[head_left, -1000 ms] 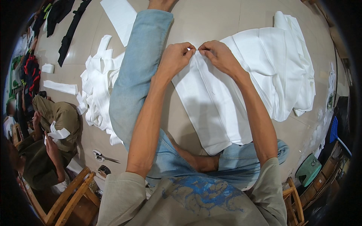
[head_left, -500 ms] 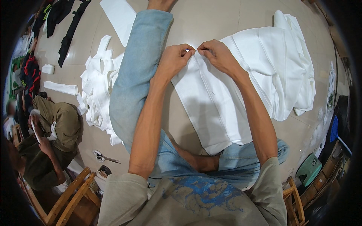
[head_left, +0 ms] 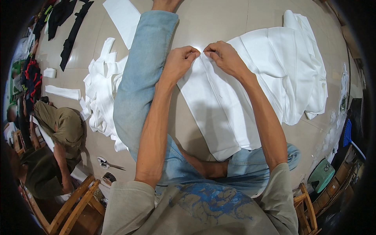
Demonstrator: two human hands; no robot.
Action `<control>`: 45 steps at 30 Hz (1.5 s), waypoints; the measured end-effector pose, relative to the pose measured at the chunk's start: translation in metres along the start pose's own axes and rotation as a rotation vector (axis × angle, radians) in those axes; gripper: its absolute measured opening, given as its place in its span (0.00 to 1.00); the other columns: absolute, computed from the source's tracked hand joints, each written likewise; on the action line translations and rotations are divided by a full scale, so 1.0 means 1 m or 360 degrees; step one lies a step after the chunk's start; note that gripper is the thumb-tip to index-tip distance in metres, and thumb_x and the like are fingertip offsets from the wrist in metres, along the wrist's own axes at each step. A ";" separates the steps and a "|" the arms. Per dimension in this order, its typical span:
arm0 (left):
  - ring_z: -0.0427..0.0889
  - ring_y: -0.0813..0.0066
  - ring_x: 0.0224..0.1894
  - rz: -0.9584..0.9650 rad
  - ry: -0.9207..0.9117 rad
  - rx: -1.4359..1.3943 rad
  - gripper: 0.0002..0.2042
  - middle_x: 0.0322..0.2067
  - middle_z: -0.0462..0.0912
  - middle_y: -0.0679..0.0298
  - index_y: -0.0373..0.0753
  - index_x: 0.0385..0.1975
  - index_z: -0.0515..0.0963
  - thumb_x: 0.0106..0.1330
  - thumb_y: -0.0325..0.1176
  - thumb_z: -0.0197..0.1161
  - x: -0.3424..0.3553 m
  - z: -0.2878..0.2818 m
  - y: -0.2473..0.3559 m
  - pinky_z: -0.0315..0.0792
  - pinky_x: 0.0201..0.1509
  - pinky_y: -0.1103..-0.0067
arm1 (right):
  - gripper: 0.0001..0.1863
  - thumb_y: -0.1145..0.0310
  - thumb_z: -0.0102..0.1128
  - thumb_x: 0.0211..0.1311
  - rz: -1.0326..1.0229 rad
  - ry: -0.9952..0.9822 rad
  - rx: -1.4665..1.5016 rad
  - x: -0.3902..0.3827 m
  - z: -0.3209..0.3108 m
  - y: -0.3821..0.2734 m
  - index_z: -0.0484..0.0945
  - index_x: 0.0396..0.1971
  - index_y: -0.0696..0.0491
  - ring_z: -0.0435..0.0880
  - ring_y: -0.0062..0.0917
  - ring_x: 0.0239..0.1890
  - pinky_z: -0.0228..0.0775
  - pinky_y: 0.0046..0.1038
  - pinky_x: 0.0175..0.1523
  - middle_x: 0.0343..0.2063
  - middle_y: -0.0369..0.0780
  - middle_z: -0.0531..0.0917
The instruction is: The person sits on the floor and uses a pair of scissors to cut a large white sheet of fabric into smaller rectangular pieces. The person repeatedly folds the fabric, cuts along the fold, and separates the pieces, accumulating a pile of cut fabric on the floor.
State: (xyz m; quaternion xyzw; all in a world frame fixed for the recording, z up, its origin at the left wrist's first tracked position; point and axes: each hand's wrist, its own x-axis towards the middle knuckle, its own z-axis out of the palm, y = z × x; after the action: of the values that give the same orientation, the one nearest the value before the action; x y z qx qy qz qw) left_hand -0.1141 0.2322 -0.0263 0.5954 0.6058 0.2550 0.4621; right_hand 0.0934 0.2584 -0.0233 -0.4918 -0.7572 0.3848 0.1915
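Observation:
My left hand point(head_left: 181, 60) and my right hand point(head_left: 222, 58) pinch the top edge of a white fabric panel point(head_left: 215, 113), their fingertips close together on either side of a lengthwise fold or seam. The panel runs down between my forearms to my bent leg in blue jeans. Beside it on the right lies a heap of white seamed fabric point(head_left: 297, 70). My outstretched leg point(head_left: 137, 66) separates the panel from a tangled pile of white strips point(head_left: 102, 98) on the left.
A co-worker point(head_left: 58, 129) sits at left near black clothing point(head_left: 74, 35). Scissors point(head_left: 111, 164) and a dark roll point(head_left: 108, 178) lie on the tiled floor. Wooden chairs point(head_left: 78, 203) stand behind me. A blue plastic tool point(head_left: 348, 133) and green object point(head_left: 321, 174) are at right.
My pinched hands have shifted very slightly left with the fabric edge. The co-worker at left has lowered their hands and moved a white strip down and away from where it was held up.

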 end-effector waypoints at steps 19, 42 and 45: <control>0.76 0.80 0.24 0.0160 0.0258 0.0014 0.10 0.22 0.86 0.60 0.30 0.42 0.87 0.70 0.32 0.67 0.002 0.013 -0.008 0.71 0.30 0.77 | 0.12 0.67 0.60 0.71 -0.0098 0.0059 -0.0007 0.001 0.004 0.005 0.85 0.42 0.59 0.80 0.37 0.42 0.72 0.37 0.49 0.35 0.46 0.85; 0.81 0.81 0.34 -0.0086 0.0107 -0.0082 0.12 0.33 0.89 0.62 0.30 0.48 0.86 0.75 0.32 0.63 -0.007 0.005 -0.001 0.75 0.41 0.80 | 0.12 0.65 0.61 0.71 -0.0057 0.0089 0.0006 -0.005 0.008 -0.003 0.87 0.42 0.57 0.75 0.33 0.38 0.70 0.35 0.47 0.31 0.43 0.81; 0.81 0.81 0.34 0.0014 0.0196 -0.0123 0.12 0.32 0.89 0.62 0.30 0.48 0.86 0.75 0.32 0.62 -0.006 0.009 -0.012 0.75 0.41 0.80 | 0.11 0.66 0.60 0.71 -0.0060 0.0113 0.0005 -0.004 0.009 -0.004 0.87 0.42 0.57 0.75 0.33 0.38 0.69 0.34 0.47 0.30 0.42 0.78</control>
State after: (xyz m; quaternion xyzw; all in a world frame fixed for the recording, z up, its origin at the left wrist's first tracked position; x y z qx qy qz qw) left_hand -0.1127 0.2222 -0.0390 0.5629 0.6202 0.3163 0.4455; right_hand 0.0867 0.2498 -0.0258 -0.4907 -0.7584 0.3645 0.2262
